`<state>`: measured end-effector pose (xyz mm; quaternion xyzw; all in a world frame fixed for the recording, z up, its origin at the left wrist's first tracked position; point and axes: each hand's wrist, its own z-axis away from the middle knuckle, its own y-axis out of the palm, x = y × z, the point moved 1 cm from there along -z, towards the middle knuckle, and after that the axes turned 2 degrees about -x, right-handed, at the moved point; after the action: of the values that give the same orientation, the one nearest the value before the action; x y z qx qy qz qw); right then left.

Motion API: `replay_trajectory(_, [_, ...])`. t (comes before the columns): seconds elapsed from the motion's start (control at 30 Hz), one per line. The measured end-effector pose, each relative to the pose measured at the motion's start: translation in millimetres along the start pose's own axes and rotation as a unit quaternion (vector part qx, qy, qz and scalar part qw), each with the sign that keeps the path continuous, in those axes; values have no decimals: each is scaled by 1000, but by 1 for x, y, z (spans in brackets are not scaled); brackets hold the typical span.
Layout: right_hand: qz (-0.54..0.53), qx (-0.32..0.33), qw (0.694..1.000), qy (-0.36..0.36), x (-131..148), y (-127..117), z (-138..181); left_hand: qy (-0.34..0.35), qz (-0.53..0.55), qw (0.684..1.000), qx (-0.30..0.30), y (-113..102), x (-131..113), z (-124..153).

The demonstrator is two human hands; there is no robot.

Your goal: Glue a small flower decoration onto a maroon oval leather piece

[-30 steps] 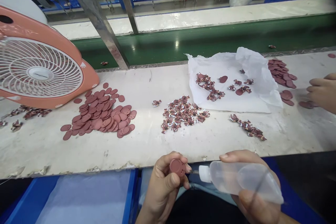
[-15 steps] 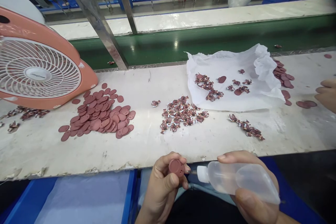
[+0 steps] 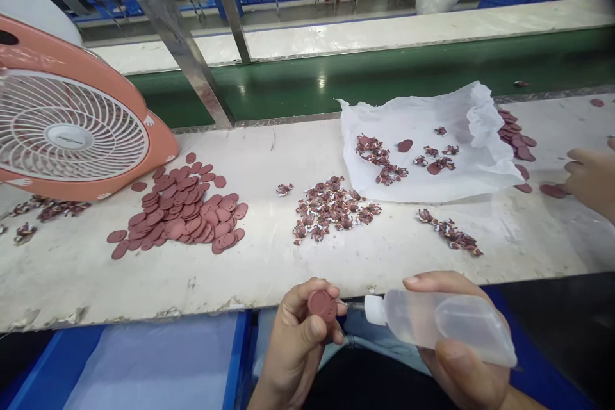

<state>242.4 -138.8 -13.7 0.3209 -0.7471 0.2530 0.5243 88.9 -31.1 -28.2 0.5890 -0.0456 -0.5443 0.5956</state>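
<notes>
A reddish-brown oval disc [image 3: 321, 305] with small holes is pinched between the thumb and fingers of my left hand [image 3: 298, 339]. My right hand [image 3: 461, 359] is wrapped round a translucent squeeze bottle [image 3: 423, 320] with a white cap and a thin nozzle. The bottle lies nearly level, its nozzle tip close to the disc's right edge; whether they touch I cannot tell. Beyond my hands, a heap of small brown figures [image 3: 331, 208] lies on the worktable [image 3: 269, 269]. To the left is a large pile of similar oval discs [image 3: 180, 211].
An orange fan [image 3: 72, 122] stands at the left. Crumpled white sheeting [image 3: 423, 186] holds some figures and discs. More figures [image 3: 451, 234] lie in front of it. Another person's hand [image 3: 593, 179] is at the right edge. Behind runs a green belt [image 3: 298, 93]; a blue bin [image 3: 240, 359] sits below.
My right hand and the bottle have shifted slightly right, so more of the nozzle shows. My left hand keeps its hold on the disc. The other person's hand has moved further into view.
</notes>
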Motion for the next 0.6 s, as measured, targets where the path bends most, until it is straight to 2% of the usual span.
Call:
replay_trajectory(0.1, [-2, 2, 1000, -22, 5, 4, -4, 3, -2, 1000, 4, 0, 0, 0])
replay_trajectory(0.4, [80, 1, 994, -69, 13, 5, -14, 6, -8, 1000, 5, 0, 2, 0])
replay_trajectory(0.6, [66, 1, 996, -66, 15, 6, -14, 7, -10, 1000, -2, 1, 0, -1])
